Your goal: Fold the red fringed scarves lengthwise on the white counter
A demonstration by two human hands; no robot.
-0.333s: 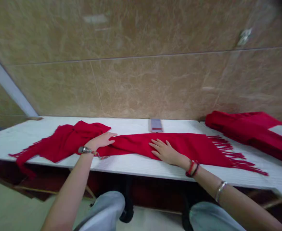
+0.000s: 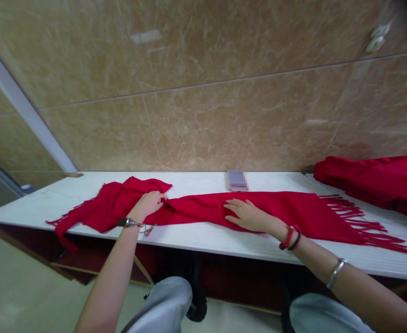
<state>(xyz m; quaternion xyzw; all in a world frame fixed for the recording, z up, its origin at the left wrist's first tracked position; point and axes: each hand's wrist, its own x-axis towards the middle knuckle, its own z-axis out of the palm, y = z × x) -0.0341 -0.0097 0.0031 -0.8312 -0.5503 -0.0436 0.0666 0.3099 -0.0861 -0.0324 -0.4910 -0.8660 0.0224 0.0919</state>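
Note:
A long red scarf (image 2: pixel 196 209) with fringed ends lies lengthwise on the white table. Its right part is spread fairly flat, while the left part is bunched and one corner hangs over the front edge. My left hand (image 2: pixel 150 203) is on the scarf where the bunched and flat parts meet, its fingers curled in and pinching the cloth. Palm down, my right hand (image 2: pixel 247 216) rests on the middle of the scarf with its fingers stretched and slightly apart.
A phone (image 2: pixel 237 181) lies behind the scarf, close to the tiled wall (image 2: pixel 231 125). More folded red cloth (image 2: pixel 373 178) is piled at the right end of the white table (image 2: pixel 196 238). Below the tabletop are open shelves (image 2: pixel 238 282), with my knees in front.
The view has turned a little, so everything sits further right. My left fingers have gone from lying stretched on the scarf to curling into it. My right hand stays flat on the cloth.

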